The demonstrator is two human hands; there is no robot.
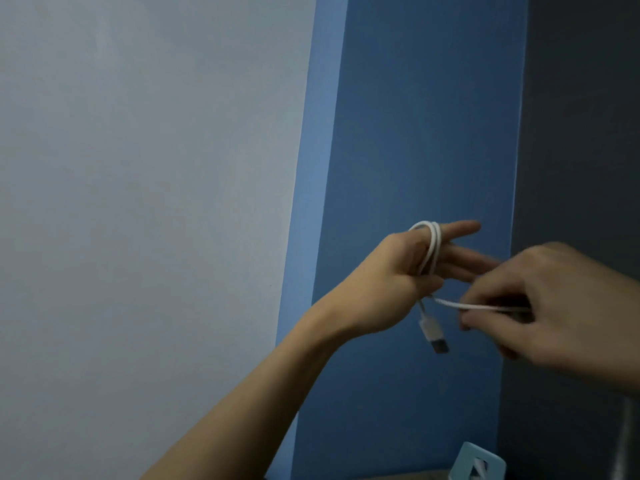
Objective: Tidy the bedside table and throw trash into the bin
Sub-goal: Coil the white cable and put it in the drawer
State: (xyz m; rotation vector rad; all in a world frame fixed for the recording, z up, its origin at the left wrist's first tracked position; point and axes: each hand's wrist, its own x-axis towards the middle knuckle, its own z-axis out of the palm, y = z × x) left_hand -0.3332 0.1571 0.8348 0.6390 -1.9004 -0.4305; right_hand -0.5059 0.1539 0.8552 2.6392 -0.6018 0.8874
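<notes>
The white USB cable (434, 244) loops round the left hand's (398, 271) straight fingers, pinned by the thumb. Its plug (434, 336) dangles just below. The right hand (554, 306), just beside, pinches the cable's loose stretch.

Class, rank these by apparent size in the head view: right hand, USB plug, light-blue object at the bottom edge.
1. right hand, though it is nearest the camera
2. light-blue object, partly cut off
3. USB plug of the white cable

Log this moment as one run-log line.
step: coiling | left hand: white cable looped round fingers, thumb pins it | right hand: pinches its loose run | USB plug: dangles below
</notes>
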